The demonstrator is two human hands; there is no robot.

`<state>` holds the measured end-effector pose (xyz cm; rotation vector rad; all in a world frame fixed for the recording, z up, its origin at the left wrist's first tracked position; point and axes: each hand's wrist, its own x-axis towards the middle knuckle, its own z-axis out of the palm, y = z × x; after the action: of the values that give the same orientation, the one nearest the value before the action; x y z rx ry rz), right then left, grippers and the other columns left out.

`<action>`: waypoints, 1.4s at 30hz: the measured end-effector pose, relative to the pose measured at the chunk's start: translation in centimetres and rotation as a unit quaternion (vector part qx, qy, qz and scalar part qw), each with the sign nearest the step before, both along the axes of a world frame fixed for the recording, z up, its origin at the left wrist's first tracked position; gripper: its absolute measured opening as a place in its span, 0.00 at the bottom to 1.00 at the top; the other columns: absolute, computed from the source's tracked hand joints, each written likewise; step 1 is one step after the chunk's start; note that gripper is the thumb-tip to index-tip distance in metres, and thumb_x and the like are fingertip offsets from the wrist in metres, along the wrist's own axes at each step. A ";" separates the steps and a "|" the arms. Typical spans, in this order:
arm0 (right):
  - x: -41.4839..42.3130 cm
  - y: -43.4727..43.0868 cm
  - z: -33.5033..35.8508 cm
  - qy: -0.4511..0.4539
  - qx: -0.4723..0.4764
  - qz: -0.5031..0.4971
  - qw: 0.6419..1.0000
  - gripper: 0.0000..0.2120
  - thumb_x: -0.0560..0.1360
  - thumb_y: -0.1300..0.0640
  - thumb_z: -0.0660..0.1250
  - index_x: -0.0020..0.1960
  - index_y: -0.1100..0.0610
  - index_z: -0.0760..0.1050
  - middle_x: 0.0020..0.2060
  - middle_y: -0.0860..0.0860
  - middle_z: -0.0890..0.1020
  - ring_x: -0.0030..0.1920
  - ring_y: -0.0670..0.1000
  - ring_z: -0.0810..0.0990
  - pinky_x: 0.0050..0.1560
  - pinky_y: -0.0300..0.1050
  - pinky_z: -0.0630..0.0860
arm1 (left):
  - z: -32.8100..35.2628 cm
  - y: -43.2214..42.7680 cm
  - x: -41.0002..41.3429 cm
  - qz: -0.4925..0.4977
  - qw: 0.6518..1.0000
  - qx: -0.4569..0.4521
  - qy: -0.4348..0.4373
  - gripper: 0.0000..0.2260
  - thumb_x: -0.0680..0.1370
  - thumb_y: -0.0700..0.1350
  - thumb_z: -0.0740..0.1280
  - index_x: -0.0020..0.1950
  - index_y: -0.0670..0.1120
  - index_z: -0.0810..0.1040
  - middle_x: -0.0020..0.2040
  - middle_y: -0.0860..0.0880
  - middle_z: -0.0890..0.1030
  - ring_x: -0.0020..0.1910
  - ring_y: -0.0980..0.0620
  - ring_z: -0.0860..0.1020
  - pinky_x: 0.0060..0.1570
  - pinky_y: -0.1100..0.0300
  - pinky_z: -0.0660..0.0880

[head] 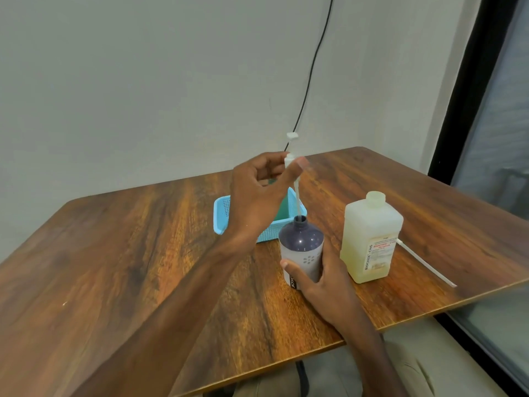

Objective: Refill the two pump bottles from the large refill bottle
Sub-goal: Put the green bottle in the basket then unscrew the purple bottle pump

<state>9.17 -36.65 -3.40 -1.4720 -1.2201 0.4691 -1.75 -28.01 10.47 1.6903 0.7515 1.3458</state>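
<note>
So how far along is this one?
Done: the large refill bottle stands uncapped, a loose pump tube lying beside it. In hand: the right hand grips the dark pump bottle while the left hand holds its pump, tube tip at the neck; going in or coming out, I cannot tell. Left: pouring; a second pump bottle isn't clearly visible.

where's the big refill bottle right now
In the head view the refill bottle stands upright and uncapped toward the right of the table, just right of the dark pump bottle that the right hand holds.
</note>
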 end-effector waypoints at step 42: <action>-0.2 0.1 -0.3 -0.020 -0.014 -0.021 0.999 0.40 0.69 0.34 0.73 0.75 0.43 0.62 0.69 0.38 0.74 0.68 0.39 0.72 0.66 0.41 0.75 | -13.6 0.6 -5.8 0.171 0.878 0.113 0.433 0.18 0.77 0.66 0.70 0.57 0.56 0.85 0.55 0.58 0.83 0.58 0.54 0.72 0.49 0.57 0.75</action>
<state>9.01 -36.52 -3.67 -1.5339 -1.2169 0.4316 -7.52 -27.37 -3.10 2.4660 1.4963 0.8559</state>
